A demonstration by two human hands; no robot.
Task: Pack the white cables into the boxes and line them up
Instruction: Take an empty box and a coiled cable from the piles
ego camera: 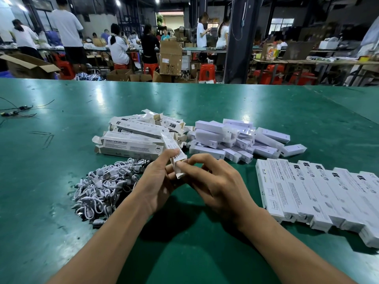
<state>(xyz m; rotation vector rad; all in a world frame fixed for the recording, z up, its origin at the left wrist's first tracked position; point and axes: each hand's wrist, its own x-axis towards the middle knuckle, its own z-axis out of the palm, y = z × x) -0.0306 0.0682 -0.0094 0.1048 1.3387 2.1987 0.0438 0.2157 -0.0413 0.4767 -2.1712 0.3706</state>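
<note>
Both hands meet at the middle of the green table (61, 160) around one long white lamp box (173, 147). My left hand (159, 181) grips the near end of that box with thumb and fingers. My right hand (215, 181) pinches the box's open end flap. The box slants away toward a pile of open boxes (133, 138) behind it. A heap of coiled white cables (106, 185) lies left of my left hand. On the right, closed boxes (320, 193) lie side by side in a row.
A pile of small white wrapped lamps (235, 140) sits behind my right hand. Loose black wires (18, 111) lie at the far left of the table. Beyond the table edge are people, cardboard cartons (170, 58) and red stools (207, 72).
</note>
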